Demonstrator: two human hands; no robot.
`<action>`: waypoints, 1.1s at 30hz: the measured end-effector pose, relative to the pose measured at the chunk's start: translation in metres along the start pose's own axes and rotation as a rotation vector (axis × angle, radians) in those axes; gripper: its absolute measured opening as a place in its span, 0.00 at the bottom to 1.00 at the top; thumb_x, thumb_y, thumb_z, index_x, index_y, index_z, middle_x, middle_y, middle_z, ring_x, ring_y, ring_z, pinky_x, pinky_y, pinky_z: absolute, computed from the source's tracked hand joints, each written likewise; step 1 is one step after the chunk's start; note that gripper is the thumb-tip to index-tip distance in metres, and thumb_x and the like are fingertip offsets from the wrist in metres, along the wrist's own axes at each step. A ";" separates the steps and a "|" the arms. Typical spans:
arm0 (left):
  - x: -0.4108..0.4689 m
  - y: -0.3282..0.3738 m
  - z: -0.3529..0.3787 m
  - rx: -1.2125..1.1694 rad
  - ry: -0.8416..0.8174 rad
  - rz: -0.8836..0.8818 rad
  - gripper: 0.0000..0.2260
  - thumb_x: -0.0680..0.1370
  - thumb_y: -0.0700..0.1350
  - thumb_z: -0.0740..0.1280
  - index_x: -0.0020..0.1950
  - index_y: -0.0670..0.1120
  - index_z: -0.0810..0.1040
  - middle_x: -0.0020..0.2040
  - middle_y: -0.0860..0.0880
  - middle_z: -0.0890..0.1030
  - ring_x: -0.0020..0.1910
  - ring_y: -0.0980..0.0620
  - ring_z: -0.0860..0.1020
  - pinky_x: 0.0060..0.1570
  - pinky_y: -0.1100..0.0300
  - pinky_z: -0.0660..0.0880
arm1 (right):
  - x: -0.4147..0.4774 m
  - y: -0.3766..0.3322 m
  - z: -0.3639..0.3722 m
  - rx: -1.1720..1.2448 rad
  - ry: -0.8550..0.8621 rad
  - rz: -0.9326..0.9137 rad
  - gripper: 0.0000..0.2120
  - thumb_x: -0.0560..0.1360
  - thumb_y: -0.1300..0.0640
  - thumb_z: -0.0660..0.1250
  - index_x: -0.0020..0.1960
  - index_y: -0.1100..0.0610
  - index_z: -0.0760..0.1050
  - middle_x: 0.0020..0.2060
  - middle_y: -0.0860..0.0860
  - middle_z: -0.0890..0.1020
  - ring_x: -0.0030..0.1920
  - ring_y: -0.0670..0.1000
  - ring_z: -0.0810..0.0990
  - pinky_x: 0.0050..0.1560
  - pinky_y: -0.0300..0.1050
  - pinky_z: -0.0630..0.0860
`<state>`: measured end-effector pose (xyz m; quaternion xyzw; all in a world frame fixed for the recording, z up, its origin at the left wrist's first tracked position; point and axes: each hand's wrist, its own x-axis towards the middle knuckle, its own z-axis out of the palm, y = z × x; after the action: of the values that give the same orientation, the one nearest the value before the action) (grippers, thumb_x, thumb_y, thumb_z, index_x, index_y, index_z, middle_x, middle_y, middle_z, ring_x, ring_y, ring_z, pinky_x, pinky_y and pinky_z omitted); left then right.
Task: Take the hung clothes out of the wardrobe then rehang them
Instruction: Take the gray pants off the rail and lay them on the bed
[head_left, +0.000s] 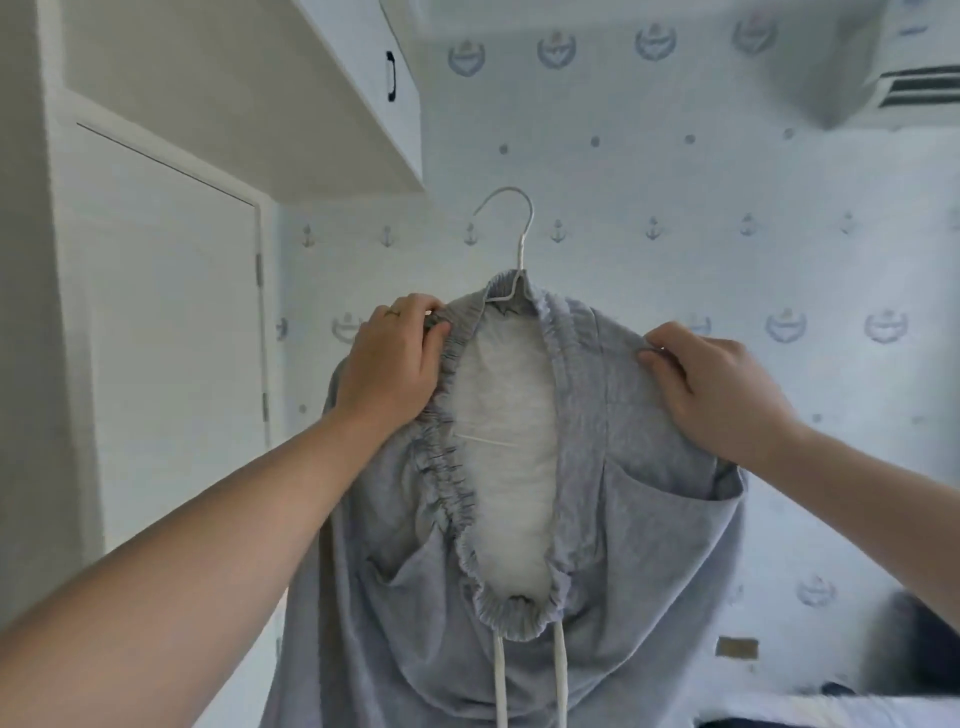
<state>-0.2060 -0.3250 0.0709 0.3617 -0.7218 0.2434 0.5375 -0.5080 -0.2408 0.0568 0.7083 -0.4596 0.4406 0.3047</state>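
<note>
A pair of grey sweatpants (639, 519) with an elastic waistband and white drawstrings is held up in front of me. A white wire hanger (514, 244) sits inside the waistband, with its hook sticking out above the top. My left hand (389, 358) grips the left side of the waistband, fingers curled over the gathered elastic. My right hand (711, 384) pinches the grey cloth at the right shoulder of the hanger. The hanger's lower bar shows faintly through the waist opening.
A white wardrobe (156, 338) with a closed door stands at the left, with an upper cabinet (363, 78) and its dark handle above. The wall behind has anchor-pattern wallpaper. An air conditioner (904, 88) hangs at the upper right. A bed edge shows at the lower right.
</note>
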 end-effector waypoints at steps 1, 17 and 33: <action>-0.004 0.012 0.023 -0.043 -0.021 0.002 0.14 0.82 0.49 0.58 0.60 0.42 0.75 0.51 0.43 0.81 0.49 0.42 0.76 0.47 0.47 0.73 | -0.014 0.016 -0.005 -0.028 -0.012 0.021 0.07 0.81 0.54 0.60 0.51 0.55 0.75 0.32 0.46 0.74 0.33 0.56 0.74 0.34 0.47 0.71; -0.091 0.183 0.359 -0.603 -0.423 0.134 0.11 0.84 0.47 0.59 0.60 0.42 0.73 0.51 0.42 0.79 0.50 0.42 0.75 0.46 0.48 0.73 | -0.216 0.205 -0.040 -0.494 -0.288 0.479 0.07 0.81 0.51 0.60 0.46 0.53 0.71 0.32 0.46 0.76 0.33 0.58 0.75 0.33 0.50 0.74; -0.202 0.387 0.526 -1.056 -0.801 0.433 0.15 0.81 0.51 0.57 0.57 0.42 0.76 0.49 0.42 0.81 0.47 0.39 0.76 0.43 0.46 0.75 | -0.401 0.227 -0.088 -0.850 -0.384 1.069 0.09 0.81 0.51 0.63 0.43 0.53 0.73 0.33 0.46 0.79 0.32 0.53 0.77 0.30 0.43 0.64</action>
<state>-0.7922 -0.4217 -0.2663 -0.0381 -0.9421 -0.1906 0.2734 -0.8232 -0.1028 -0.2619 0.2706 -0.9221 0.1797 0.2102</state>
